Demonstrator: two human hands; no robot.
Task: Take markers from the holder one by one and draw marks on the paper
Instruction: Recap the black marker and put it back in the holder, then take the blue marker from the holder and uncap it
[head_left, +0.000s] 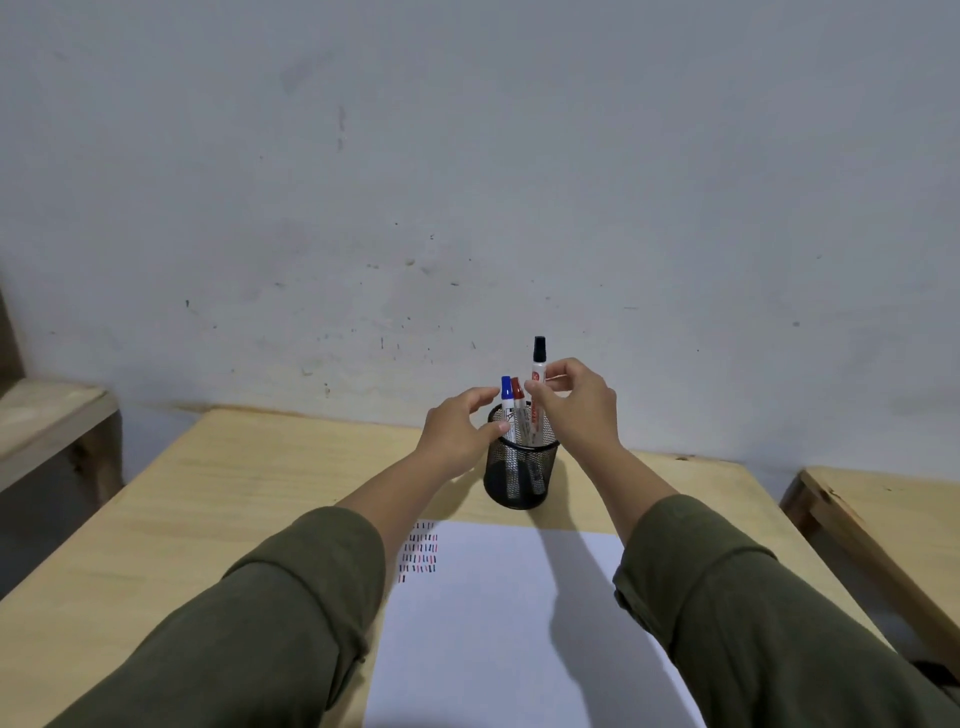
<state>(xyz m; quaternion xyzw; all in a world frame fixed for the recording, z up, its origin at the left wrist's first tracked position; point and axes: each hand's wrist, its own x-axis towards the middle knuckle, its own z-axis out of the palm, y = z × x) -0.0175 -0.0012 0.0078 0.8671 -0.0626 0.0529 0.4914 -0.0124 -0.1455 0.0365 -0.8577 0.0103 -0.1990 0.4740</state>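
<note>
A black mesh holder (519, 475) stands on the wooden table behind the white paper (519, 623). A blue-capped marker (507, 395) and a red-capped marker (517, 396) stand upright in it. My right hand (574, 402) pinches a black-capped marker (538, 358) by its white barrel, its lower end still inside the holder. My left hand (460, 434) curls round the holder's left rim, thumb on the rim. Rows of short red, blue and black marks (420, 553) fill the paper's top left corner.
The wooden table (208, 519) meets a grey wall at the back. A wooden shelf (47, 421) stands to the left and a wooden bench (878, 519) to the right. My left sleeve covers the paper's left edge.
</note>
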